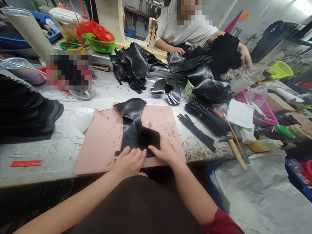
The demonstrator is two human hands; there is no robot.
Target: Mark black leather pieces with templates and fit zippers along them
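Observation:
On a pink board [99, 139] at the table's front lies a black leather piece [133, 112] with a seam across its middle. Its right part is folded up, showing a dark matt underside. My left hand [130, 161] rests on the near edge of the leather, fingers stretched out flat and nearly together. At the folded flap, my right hand [165, 150] grips the leather with the thumb on the near side; its other fingers are partly hidden behind the flap. The two hands are close together but apart.
Black sole-shaped sheets [26, 110] are stacked at left, near an orange-red strip [26, 163]. Black zipper-like strips [197, 131], a notebook [240, 113] and a hammer [237, 152] lie at right. Across the table, a co-worker's hand [245, 57] is beside black leather pieces [138, 61] and a sewing machine [152, 32].

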